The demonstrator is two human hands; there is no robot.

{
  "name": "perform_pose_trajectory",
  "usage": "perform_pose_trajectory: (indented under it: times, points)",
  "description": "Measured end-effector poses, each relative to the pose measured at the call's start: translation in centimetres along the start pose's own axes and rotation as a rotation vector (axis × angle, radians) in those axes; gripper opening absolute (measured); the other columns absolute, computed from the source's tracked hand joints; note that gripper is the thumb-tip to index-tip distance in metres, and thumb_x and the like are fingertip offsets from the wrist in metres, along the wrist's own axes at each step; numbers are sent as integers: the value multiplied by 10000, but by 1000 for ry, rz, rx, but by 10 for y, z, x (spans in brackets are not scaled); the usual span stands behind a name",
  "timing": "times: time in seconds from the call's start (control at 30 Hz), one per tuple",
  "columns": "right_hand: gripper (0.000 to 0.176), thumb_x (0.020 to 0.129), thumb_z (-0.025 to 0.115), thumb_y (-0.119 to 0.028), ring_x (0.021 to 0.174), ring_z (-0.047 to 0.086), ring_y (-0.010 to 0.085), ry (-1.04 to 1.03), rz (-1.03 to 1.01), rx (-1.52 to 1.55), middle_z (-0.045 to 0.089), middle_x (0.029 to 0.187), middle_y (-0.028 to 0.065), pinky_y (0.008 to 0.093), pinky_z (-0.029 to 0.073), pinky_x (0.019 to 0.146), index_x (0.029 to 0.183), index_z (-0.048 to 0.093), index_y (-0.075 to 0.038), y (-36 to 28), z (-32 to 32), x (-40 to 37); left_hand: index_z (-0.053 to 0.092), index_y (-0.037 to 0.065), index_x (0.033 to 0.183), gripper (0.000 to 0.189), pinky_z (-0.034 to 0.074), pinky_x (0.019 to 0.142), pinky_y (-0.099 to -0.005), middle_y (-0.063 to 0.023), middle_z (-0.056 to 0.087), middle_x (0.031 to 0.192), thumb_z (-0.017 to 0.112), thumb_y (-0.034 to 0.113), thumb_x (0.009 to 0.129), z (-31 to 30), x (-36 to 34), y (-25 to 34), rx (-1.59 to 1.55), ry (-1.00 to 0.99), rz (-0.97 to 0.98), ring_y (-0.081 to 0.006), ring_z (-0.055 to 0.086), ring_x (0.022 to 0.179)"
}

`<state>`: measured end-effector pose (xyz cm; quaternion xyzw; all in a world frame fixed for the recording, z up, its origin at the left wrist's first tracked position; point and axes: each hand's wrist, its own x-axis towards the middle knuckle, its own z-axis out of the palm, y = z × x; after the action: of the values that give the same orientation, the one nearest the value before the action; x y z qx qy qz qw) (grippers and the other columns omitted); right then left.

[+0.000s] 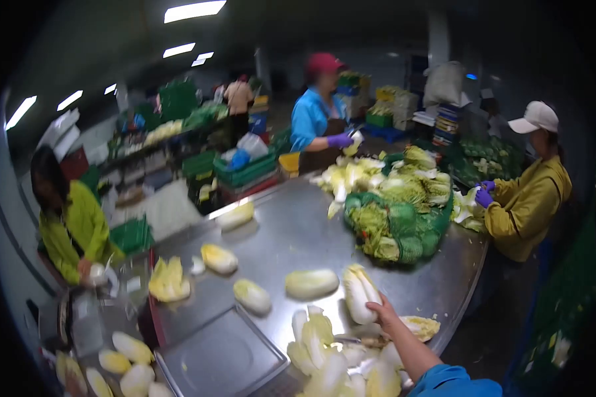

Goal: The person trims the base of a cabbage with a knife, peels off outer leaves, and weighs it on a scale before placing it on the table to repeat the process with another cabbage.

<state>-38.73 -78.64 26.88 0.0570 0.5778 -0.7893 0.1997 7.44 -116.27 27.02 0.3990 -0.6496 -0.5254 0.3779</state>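
My right hand (382,313) reaches in from the lower right in a blue sleeve, its fingers wrapped round the lower end of a pale napa cabbage (361,291). This cabbage stands tilted over the steel table (278,231). Just left of it lies another trimmed napa cabbage (312,284). Below my hand is a heap of loose cabbage leaves (321,357), and a cut leafy piece (420,327) rests to the right of my wrist. My left hand is out of the picture.
A green net sack (407,231) of cabbages sits on the table's far side. More cabbages (252,296) and a grey tray (222,354) lie leftward. Co-workers stand around: one in blue (311,119), one in a yellow jacket (533,192), one in lime green (76,228).
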Motion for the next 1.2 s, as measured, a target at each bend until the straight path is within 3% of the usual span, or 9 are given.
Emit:
perform_pose_trajectory:
  times: [0.03,0.13,0.43,0.53,0.6,0.73,0.8,1.0,1.2]
  points:
    - [811,602,711,-128,1103,454,244,-178,-30,19,458,1202,105,343,365,938,1295,297,-52,1,16,-15,481,-1,1129,327,434,568,-211,-53,558,847,524,38,807,-6,-8,-30,15,-66,-83,-114,524,693]
    - [874,559,752,-168,1131,415,205,-601,-74,-295,439,1221,106,316,323,955,1303,308,-58,0,90,-52,515,1,1043,267,376,485,-177,-11,510,701,544,27,779,57,-53,57,-132,-127,-147,-58,457,552]
    - [886,486,724,-257,1145,388,319,-1165,-743,-1034,403,1221,196,347,320,970,1253,346,-24,61,245,-90,526,-6,1030,231,443,568,-211,-71,589,769,545,67,812,59,-118,57,-170,-275,-116,-85,520,616]
    - [857,513,767,-240,1131,399,323,-1052,-1005,-1068,403,1231,172,375,326,959,1234,361,-20,53,224,-95,545,-1,1031,243,411,581,-192,-12,564,774,555,60,795,33,-126,55,-75,-317,-108,-54,494,647]
    - [755,570,756,-213,1121,417,299,-835,-957,-893,424,1211,173,385,343,941,1207,398,-25,32,191,-102,553,2,1027,246,404,596,-193,-1,555,781,557,56,787,21,-130,60,-10,-221,-173,-48,485,663]
    - [388,712,644,-60,857,561,154,-409,-469,-530,586,933,91,265,455,760,1075,514,-14,24,89,-90,554,9,1031,263,405,602,-189,11,558,784,582,69,776,17,-127,61,179,-229,-177,-42,478,668]
    - [281,739,597,-9,757,566,113,-233,-466,-547,594,838,47,227,463,697,1014,540,-4,37,36,-91,552,9,1034,281,412,612,-194,8,564,780,597,70,764,24,-115,67,151,-236,-175,-47,480,680]
    - [211,746,591,-4,745,563,93,-105,-303,-493,589,822,36,220,465,688,954,556,5,68,-36,-113,547,4,1023,317,434,637,-225,-41,571,833,624,57,720,68,-66,107,209,-301,16,-86,503,718]
    - [187,768,564,13,763,570,113,-114,-300,-478,593,831,53,244,484,683,953,548,0,61,-24,-118,453,49,1156,594,392,844,-357,-140,501,1086,698,97,616,126,-23,152,636,-512,516,-269,484,1000]
